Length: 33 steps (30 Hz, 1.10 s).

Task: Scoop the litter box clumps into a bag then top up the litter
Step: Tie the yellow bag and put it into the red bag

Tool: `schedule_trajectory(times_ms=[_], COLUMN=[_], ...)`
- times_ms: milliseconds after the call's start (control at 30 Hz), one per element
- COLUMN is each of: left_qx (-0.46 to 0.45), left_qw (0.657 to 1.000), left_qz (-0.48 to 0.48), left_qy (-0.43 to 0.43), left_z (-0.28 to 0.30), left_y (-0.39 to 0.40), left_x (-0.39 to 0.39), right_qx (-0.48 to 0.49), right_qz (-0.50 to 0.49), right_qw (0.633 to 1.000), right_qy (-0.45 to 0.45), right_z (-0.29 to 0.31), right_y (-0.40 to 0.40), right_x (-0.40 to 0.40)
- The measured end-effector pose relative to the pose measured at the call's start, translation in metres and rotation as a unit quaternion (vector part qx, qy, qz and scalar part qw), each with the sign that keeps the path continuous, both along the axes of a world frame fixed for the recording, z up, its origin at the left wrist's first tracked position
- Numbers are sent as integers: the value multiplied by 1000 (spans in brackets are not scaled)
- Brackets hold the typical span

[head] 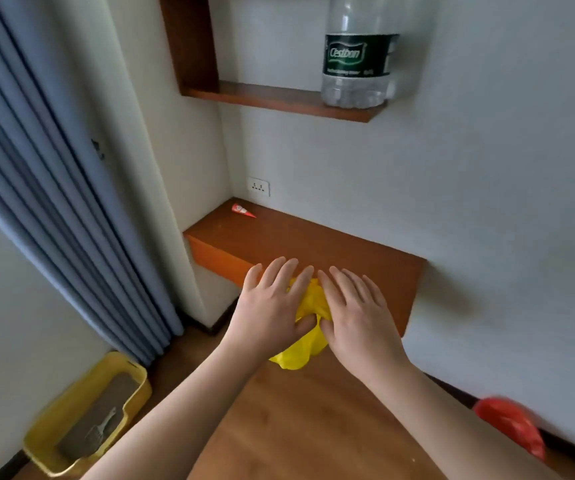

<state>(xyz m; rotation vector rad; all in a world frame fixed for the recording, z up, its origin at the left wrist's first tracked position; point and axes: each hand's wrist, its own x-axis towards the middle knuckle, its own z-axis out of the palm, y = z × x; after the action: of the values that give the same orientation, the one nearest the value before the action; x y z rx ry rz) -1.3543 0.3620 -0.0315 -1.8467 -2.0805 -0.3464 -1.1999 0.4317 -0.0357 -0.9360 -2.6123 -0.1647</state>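
While both hands, left hand and right hand, pinch a crumpled yellow plastic bag between them with fingers extended, the yellow litter box lies far down-left, nearer the left hand.

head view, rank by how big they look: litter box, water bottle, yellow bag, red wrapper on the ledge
1. litter box
2. water bottle, close behind it; being nearer the camera may inflate it
3. yellow bag, partly hidden by both hands
4. red wrapper
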Motion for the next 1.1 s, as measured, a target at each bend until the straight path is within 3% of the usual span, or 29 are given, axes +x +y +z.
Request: schedule_trajectory(times_ms=[300,533,800,1100], left_qx=[-28,-39,-53,-31], left_qw=[985,963,940,924], left_qz=[-170,-266,-337,-381], left_qy=[-1,-6,17,14], left_z=[-15,-22,-30,-33], left_y=[103,153,209,296], left_x=[219,354,445,494], right_qx=[-6,-9,-30,-21], right_qz=[-151,-240,-322,-357], right_qw=[989,971,946,934], right_qy=[0,-7,-11,-19], right_z=[-11,-15,-20,-20], right_y=[47,64,91,172], right_x=[237,374,460,508])
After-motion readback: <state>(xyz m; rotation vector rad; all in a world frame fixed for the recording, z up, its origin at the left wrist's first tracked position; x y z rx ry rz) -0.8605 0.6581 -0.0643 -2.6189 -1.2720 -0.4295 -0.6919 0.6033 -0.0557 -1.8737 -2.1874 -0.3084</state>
